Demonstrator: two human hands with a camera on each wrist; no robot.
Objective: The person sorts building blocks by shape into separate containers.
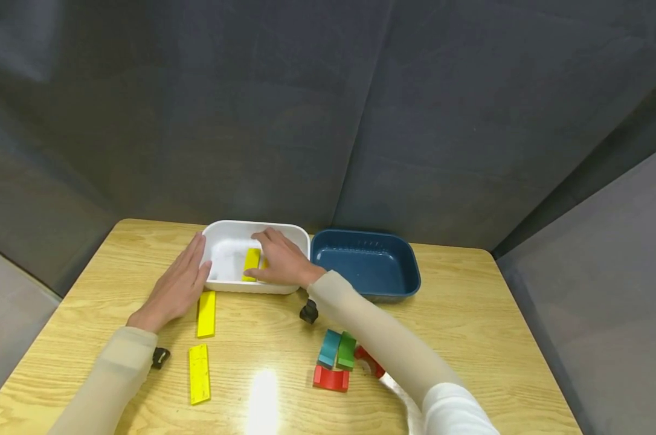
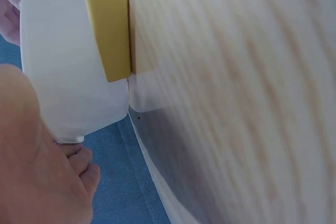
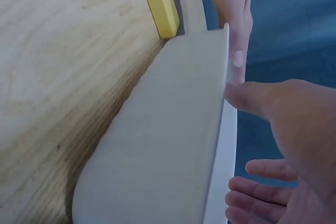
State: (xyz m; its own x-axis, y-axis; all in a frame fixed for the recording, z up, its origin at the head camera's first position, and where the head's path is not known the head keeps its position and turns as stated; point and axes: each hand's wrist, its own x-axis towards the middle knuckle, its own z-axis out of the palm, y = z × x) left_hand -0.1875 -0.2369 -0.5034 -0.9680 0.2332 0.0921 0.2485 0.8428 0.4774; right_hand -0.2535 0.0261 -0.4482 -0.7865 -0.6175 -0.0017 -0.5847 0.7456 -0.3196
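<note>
Work looks partway done: one yellow block, plus apparently part of another, lies in the white basin near the counter's back edge. Left outside are two more yellow blocks, towards the front edge, and red, green and blue arches. The right hand's fingers spread inside the basin, visibly pinching nothing; the left hand's straight fingers lie together against its left end.

The wooden table bears a white tub, blue tub, yellow strips, seemingly arched blocks.
</note>
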